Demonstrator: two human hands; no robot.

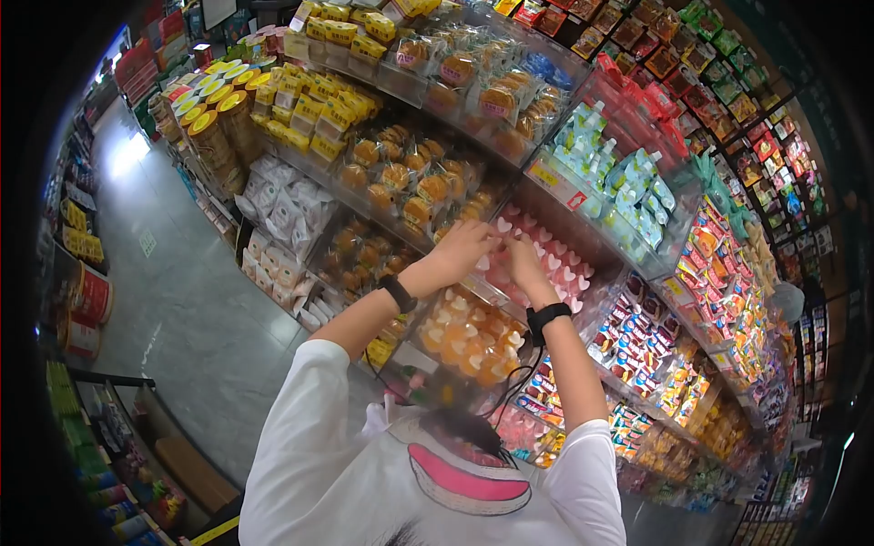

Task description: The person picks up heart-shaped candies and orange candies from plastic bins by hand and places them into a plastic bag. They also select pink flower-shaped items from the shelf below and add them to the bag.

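Observation:
Both hands are close together over the left part of a clear bin of pink cups with white heart-shaped tops (569, 273). My left hand (464, 247) has its fingers curled inward at the bin's edge. Beside it, my right hand (524, 266) has bent fingers, with the fingertips close to those of the left. Whatever lies between the fingers is too small and covered to make out. Each wrist wears a black band. Below the hands is a bin of orange heart-topped cups (473, 337); to the left are wrapped round buns (410, 182).
Light-blue spouted pouches (610, 168) fill a bin to the upper right. Wrapped snack bars (637, 332) lie to the right. Yellow-lidded tubs (214, 109) are stacked at the upper left, beside a grey tiled aisle (182, 273). Clear plastic dividers separate the bins.

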